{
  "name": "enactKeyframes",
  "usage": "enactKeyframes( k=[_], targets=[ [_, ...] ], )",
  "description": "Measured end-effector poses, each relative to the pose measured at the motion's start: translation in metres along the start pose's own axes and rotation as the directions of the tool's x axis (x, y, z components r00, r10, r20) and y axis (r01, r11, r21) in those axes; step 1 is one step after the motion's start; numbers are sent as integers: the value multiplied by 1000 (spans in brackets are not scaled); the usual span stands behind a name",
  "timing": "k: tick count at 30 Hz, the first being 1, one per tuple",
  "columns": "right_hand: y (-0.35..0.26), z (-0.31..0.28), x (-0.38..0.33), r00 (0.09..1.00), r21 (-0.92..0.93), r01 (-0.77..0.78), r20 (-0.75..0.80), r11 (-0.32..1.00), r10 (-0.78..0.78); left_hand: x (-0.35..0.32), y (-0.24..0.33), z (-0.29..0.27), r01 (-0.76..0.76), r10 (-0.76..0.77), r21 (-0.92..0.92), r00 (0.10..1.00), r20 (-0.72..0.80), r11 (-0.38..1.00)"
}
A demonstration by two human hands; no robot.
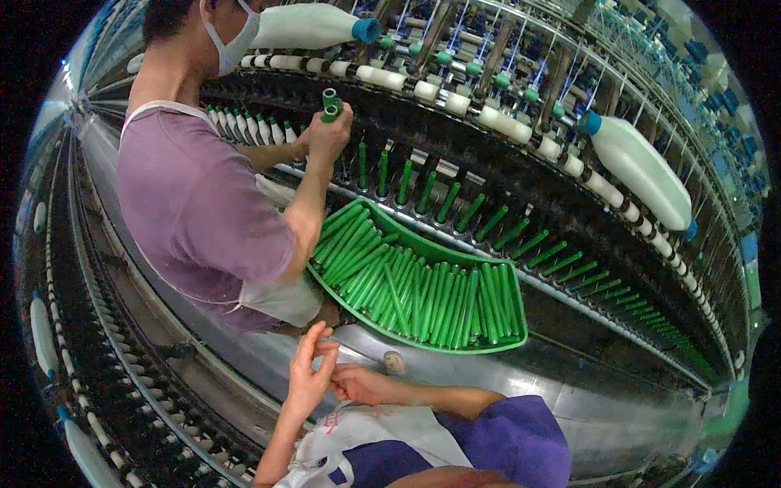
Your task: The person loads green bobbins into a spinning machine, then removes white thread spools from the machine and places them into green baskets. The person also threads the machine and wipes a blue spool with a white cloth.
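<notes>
My left hand (309, 372) is raised in front of my apron, palm turned inward, fingers apart and slightly bent. Beside its palm, my right hand (363, 385) is closed with its fingers curled; what they hold, if anything, is hidden. Just beyond both hands lies a long green tub (455, 350) filled with slim green bobbin tubes (399, 285). A co-worker on the left holds a few green tubes (329, 106) upright in a hand (332, 134) over the machine.
A spinning frame runs along the far side, with a row of green tubes (427, 193) on its spindles and white rollers (504, 124) above. Large white yarn bobbins (639, 169) hang higher. Another machine (122, 358) borders the aisle at left. A small roundish object (394, 363) lies near the tub.
</notes>
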State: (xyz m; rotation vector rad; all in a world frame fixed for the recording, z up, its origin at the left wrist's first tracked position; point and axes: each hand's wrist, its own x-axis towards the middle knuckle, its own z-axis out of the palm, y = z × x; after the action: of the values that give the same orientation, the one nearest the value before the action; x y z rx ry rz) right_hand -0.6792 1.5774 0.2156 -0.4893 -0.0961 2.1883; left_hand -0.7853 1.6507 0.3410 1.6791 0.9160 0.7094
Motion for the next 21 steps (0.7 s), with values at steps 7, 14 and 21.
enactKeyframes(
  k=[7, 14, 21],
  targets=[
    [-49, -6, -4, 1000, -62, 10, 0, 998, -10, 13, 7, 29, 47, -48, 25, 999, 14, 999],
    [-90, -42, -23, 985, 3, 158, -75, 987, -157, 49, 18, 55, -10, 0, 106, 996, 94, 994],
    [-107, -68, -52, 968, 73, 202, -169, 977, -187, 71, 13, 72, -34, 5, 156, 982, 186, 987]
  ],
)
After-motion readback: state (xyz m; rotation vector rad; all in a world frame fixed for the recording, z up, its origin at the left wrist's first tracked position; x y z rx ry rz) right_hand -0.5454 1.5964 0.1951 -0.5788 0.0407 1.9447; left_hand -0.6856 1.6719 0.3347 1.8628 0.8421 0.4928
